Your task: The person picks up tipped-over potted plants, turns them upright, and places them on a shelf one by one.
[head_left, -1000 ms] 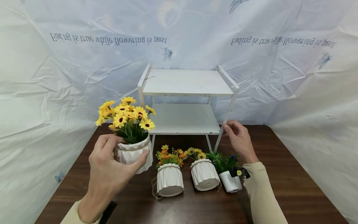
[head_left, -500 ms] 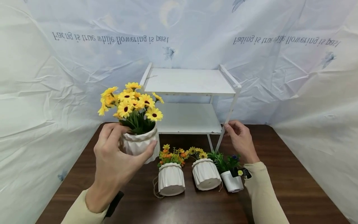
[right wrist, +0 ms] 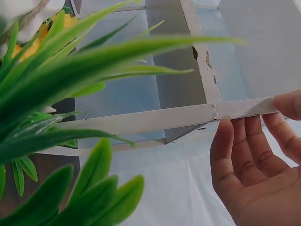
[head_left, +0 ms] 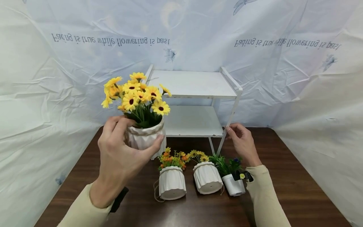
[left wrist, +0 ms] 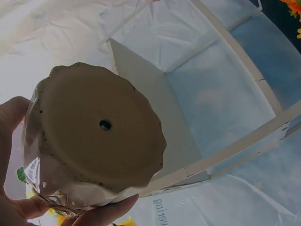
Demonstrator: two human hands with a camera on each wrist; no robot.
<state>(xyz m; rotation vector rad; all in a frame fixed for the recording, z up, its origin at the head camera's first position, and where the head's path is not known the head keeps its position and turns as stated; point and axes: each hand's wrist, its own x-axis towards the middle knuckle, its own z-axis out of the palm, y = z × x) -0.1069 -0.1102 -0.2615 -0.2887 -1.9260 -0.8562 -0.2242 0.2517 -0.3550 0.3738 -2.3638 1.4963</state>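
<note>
In the head view my left hand [head_left: 122, 151] grips a white fluted flowerpot [head_left: 146, 137] of yellow artificial daisies [head_left: 136, 94], held up in front of the left side of a white two-tier shelf [head_left: 193, 83]. The left wrist view shows the pot's round base [left wrist: 94, 136] with a small drain hole; thumb and fingers wrap its side. My right hand [head_left: 242, 140] is at the shelf's front right leg [head_left: 227, 129]. Seen from the right wrist, its thumb and fingers pinch that white leg [right wrist: 244, 108] near the lower tier.
On the brown table [head_left: 295, 176] before the shelf lie a pot with orange flowers [head_left: 172, 183], a pot with small yellow flowers [head_left: 208, 178] and a smaller white pot with green leaves [head_left: 233, 184], all tipped over. Printed cloth [head_left: 198, 31] hangs behind.
My left hand has raised the daisy pot and carried it a little to the right, closer to the upper tier. My right hand has stayed at the shelf leg.
</note>
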